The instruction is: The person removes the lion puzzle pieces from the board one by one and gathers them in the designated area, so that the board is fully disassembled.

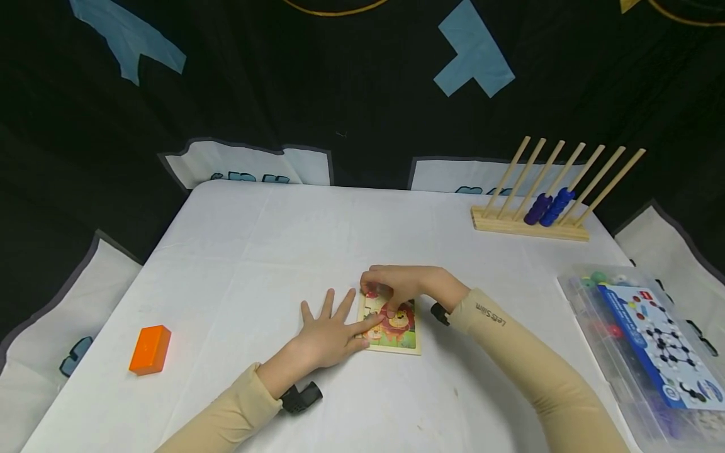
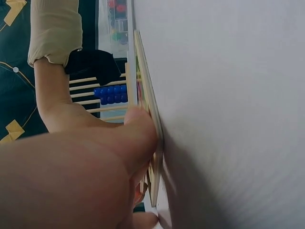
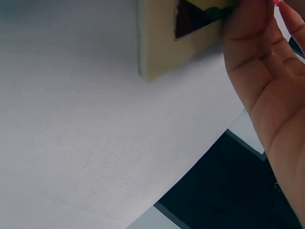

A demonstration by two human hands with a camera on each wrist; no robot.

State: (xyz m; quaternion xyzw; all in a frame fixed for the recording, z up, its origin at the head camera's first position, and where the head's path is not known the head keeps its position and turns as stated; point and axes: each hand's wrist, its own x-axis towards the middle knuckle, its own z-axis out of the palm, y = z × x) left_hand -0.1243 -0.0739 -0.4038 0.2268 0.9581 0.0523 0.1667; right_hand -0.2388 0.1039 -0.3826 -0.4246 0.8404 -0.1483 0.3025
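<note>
A small wooden picture puzzle [image 1: 409, 347] with a lion on it lies on the white table. My left hand [image 1: 327, 338] rests with fingers spread, its index finger and thumb reaching over the puzzle's left side. At the far edge, my right hand [image 1: 401, 283] bends over the board, thumb and fingers pinching a puzzle piece that they mostly hide. The right wrist view shows the board's pale corner [image 3: 159, 52] and a dark gap in its picture beside the right hand [image 3: 274, 81]. Seen edge-on in the left wrist view, the board [image 2: 148, 86] lies under the left thumb [image 2: 143, 131].
An orange block [image 1: 150, 350] sits at the left. Toward the back right stands a wooden peg rack [image 1: 529, 230] with purple and blue beads on two pegs. A clear plastic case [image 1: 595, 340] with a blue-and-white leaflet [image 1: 659, 346] lies along the right edge.
</note>
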